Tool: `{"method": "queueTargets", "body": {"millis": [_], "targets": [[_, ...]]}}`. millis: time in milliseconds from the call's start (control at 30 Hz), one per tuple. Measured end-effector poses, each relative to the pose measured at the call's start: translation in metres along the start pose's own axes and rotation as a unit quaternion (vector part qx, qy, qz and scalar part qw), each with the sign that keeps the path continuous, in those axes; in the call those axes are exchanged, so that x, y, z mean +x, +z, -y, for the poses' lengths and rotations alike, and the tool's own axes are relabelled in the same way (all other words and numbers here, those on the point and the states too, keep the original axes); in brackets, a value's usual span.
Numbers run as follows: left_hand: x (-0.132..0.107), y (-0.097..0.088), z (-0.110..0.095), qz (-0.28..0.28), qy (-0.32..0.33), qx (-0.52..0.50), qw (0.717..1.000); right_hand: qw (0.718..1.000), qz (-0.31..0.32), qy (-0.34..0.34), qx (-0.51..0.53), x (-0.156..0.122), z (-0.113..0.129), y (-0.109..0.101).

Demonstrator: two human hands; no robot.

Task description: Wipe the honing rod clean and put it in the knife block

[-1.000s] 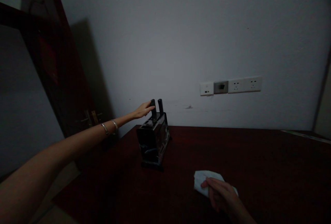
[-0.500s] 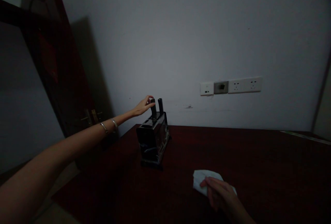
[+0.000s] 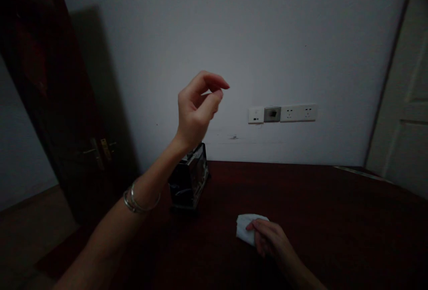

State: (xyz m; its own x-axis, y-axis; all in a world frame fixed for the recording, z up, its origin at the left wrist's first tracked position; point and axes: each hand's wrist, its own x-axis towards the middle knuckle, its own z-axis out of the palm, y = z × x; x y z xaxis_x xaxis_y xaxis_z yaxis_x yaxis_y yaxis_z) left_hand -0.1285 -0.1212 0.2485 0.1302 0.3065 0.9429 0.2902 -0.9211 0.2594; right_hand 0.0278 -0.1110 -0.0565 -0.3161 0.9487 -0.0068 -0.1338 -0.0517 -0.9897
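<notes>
My left hand (image 3: 200, 105) is raised in front of the wall, its fingers curled in and the thumb close to the index fingertip. Nothing shows between them. Behind its wrist, on the table, stands a black knife block (image 3: 189, 180) with glossy sides. The wrist and hand cover the spot over its top, so the knife handles are out of sight. Low in the middle, my right hand (image 3: 267, 236) pinches a folded white cloth (image 3: 245, 227) just over the dark tabletop. Whether the cloth rests on the table I cannot tell.
The dark red table (image 3: 301, 200) runs along a pale wall. Sockets and switches (image 3: 282, 113) line the wall above it. A dark door (image 3: 67, 102) with a handle is at left, a pale door (image 3: 401, 116) at right. A thin strip (image 3: 361, 173) lies at the far right edge.
My left hand has left the knife handle it was touching at the block and come up and nearer. The right hand keeps the cloth. The view has turned slightly right.
</notes>
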Motion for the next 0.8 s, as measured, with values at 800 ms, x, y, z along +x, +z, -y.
{"method": "queueTargets", "body": {"millis": [800], "targets": [[-0.21, 0.116, 0.159, 0.594, -0.293, 0.019, 0.749, 0.891, -0.091, -0.118, -0.428, 0.014, 0.021, -0.07]]}}
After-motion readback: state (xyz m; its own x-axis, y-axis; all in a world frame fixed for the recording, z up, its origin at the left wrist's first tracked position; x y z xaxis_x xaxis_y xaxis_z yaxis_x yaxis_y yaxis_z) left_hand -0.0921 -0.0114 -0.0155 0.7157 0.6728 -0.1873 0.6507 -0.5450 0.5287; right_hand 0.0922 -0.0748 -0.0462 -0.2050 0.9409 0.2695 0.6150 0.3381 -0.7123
